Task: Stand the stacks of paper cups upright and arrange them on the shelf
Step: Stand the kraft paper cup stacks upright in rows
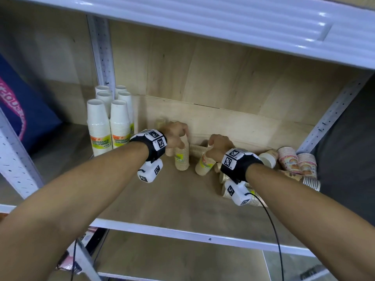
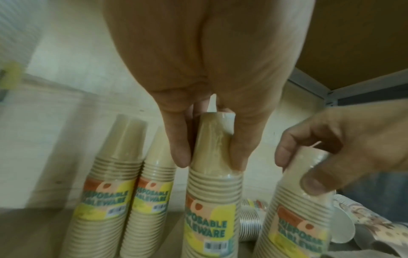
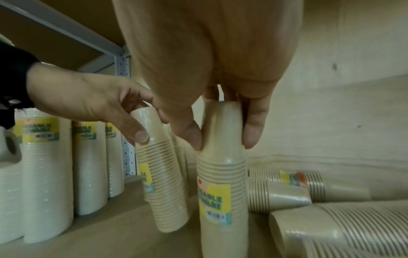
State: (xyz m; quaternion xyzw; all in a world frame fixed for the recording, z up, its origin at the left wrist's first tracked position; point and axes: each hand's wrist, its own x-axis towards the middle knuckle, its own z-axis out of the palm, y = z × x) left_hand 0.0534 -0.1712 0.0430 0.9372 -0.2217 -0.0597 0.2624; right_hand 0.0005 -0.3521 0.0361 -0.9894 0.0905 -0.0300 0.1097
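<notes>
On the wooden shelf [image 1: 162, 197] my left hand [image 1: 178, 138] grips the top of a wrapped tan cup stack [image 1: 182, 160] that stands upright. In the left wrist view my thumb and fingers [image 2: 181, 157] pinch that stack [image 2: 212, 200] near its top. My right hand [image 1: 215, 147] grips a second tan stack [image 1: 205, 165], which leans to the left. The right wrist view shows my right hand [image 3: 223, 142] closed round this stack [image 3: 223, 195]. Two more tan stacks [image 2: 106, 195] stand upright behind the left hand.
Several white cup stacks [image 1: 109, 126] stand upright at the back left. Tan and patterned stacks [image 1: 292, 161] lie on their sides in a pile at the right, against the metal post [image 1: 332, 118]. A blue bag [image 1: 24, 110] lies beyond the left post. An upper shelf [image 1: 223, 21] hangs overhead.
</notes>
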